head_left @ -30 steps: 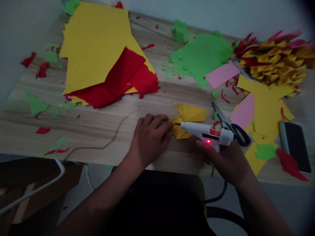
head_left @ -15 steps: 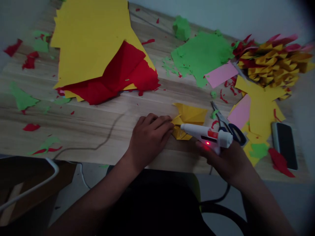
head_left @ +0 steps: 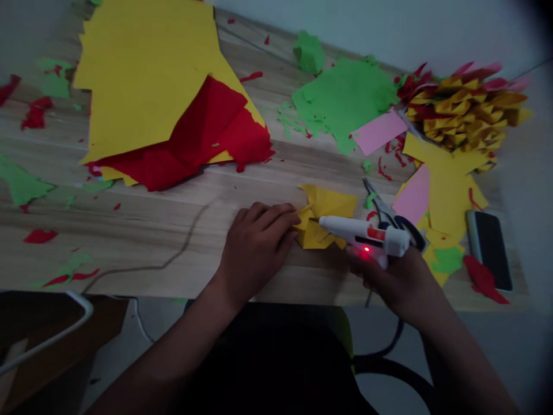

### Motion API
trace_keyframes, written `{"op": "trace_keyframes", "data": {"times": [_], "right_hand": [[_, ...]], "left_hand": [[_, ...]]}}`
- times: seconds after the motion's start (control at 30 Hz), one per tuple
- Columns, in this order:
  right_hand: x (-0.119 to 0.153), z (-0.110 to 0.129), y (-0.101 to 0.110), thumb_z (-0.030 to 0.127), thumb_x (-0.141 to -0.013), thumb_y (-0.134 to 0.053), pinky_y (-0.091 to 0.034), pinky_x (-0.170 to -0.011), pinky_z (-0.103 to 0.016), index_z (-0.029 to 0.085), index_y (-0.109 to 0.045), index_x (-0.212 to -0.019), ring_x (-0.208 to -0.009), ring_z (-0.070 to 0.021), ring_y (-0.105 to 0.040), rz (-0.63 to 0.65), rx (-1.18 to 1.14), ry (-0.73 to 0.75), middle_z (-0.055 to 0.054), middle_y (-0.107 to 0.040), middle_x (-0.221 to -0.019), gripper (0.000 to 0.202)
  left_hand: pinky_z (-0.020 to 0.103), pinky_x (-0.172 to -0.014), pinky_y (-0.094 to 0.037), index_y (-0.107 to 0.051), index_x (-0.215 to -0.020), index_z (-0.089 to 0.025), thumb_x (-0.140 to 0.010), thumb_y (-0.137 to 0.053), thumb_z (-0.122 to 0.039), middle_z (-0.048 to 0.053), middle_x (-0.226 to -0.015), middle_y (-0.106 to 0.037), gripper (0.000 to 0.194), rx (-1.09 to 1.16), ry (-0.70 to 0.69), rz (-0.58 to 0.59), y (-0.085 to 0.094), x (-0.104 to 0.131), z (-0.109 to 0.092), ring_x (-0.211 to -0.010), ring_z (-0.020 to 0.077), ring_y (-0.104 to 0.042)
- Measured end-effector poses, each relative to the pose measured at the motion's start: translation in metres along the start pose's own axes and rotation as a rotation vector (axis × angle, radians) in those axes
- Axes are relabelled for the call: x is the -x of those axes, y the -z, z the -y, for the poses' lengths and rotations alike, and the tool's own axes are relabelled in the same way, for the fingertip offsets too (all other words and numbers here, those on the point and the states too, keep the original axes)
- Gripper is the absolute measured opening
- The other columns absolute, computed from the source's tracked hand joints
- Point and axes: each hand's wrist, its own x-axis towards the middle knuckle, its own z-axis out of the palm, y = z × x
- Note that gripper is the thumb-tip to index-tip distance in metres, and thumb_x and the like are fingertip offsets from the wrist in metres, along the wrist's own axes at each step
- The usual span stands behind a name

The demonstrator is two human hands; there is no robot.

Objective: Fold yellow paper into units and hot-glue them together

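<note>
A folded yellow paper piece [head_left: 330, 202] lies on the wooden table near its front edge. My left hand [head_left: 259, 248] pinches the left side of this piece between closed fingers. My right hand [head_left: 401, 282] is wrapped round a white glue gun [head_left: 354, 229] with an orange label and a glowing red light. The gun points left, its dark tip over the middle of the yellow piece. Whether the tip touches the paper cannot be made out. Scissors [head_left: 384, 210] with dark handles lie just behind the gun, partly hidden by it.
Large yellow sheets [head_left: 142, 69] with crumpled red paper [head_left: 207, 127] lie at the back left. Green paper [head_left: 345, 95] is at the back middle. A folded yellow paper cluster [head_left: 470, 112] and a phone [head_left: 490, 248] are on the right. A cable [head_left: 181, 251] crosses the front left.
The whole view has shifted, so the table's objects appear further left. The glue gun's tip has moved slightly right relative to the folded yellow piece. Both hands keep their hold.
</note>
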Motion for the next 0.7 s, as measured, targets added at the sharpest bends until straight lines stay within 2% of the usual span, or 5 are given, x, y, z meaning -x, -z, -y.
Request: {"op": "trace_keyframes", "data": {"times": [0.13, 0.3, 0.43, 0.6, 0.7], "right_hand": [[-0.0025, -0.005, -0.0014, 0.052, -0.088, -0.062, -0.041, -0.04, -0.026, 0.019, -0.072, -0.101, -0.044, -0.0153, -0.055, 0.017, -0.001, 0.056, 0.0, -0.062, -0.053, 0.037], [-0.0034, -0.0077, -0.0024, 0.046, -0.087, -0.064, -0.041, -0.041, -0.024, 0.019, -0.07, -0.093, -0.044, -0.0141, -0.055, 0.002, -0.007, 0.099, 0.001, -0.06, -0.052, 0.028], [-0.0052, -0.0057, -0.0032, 0.047, -0.086, -0.063, -0.042, -0.042, -0.025, 0.019, -0.067, -0.083, -0.045, -0.0144, -0.055, -0.008, 0.004, 0.078, 0.002, -0.059, -0.052, 0.028], [-0.0063, -0.004, -0.0048, 0.047, -0.087, -0.063, -0.043, -0.044, -0.026, 0.019, -0.068, -0.092, -0.047, -0.0148, -0.056, -0.001, -0.023, 0.093, 0.002, -0.058, -0.053, 0.029], [-0.0026, -0.0061, -0.0028, 0.049, -0.086, -0.065, -0.043, -0.043, -0.026, 0.02, -0.067, -0.09, -0.046, -0.0144, -0.055, 0.005, -0.073, 0.033, 0.002, -0.059, -0.055, 0.028]], "left_hand": [[0.039, -0.086, -0.047, -0.062, -0.12, -0.022, -0.096, -0.058, -0.024, 0.0, -0.123, -0.072, 0.024, 0.02, -0.057, 0.034, -0.0007, -0.0019, -0.001, -0.102, 0.0219, -0.061], [0.039, -0.082, -0.046, -0.066, -0.118, -0.024, -0.097, -0.056, -0.024, -0.003, -0.121, -0.073, 0.023, -0.008, -0.087, 0.026, -0.0035, -0.0026, 0.0, -0.099, 0.0216, -0.061], [0.039, -0.081, -0.046, -0.07, -0.115, -0.026, -0.096, -0.059, -0.023, -0.004, -0.121, -0.073, 0.022, 0.003, -0.105, 0.03, -0.0043, -0.0024, 0.0014, -0.099, 0.0216, -0.059], [0.04, -0.082, -0.047, -0.072, -0.11, -0.025, -0.095, -0.059, -0.025, -0.001, -0.119, -0.074, 0.019, 0.017, -0.094, 0.029, -0.0035, -0.002, 0.0013, -0.098, 0.0219, -0.059], [0.041, -0.084, -0.047, -0.071, -0.11, -0.025, -0.095, -0.059, -0.025, 0.0, -0.119, -0.074, 0.019, 0.025, -0.074, 0.046, -0.0033, -0.0017, 0.0009, -0.1, 0.0221, -0.06]]}}
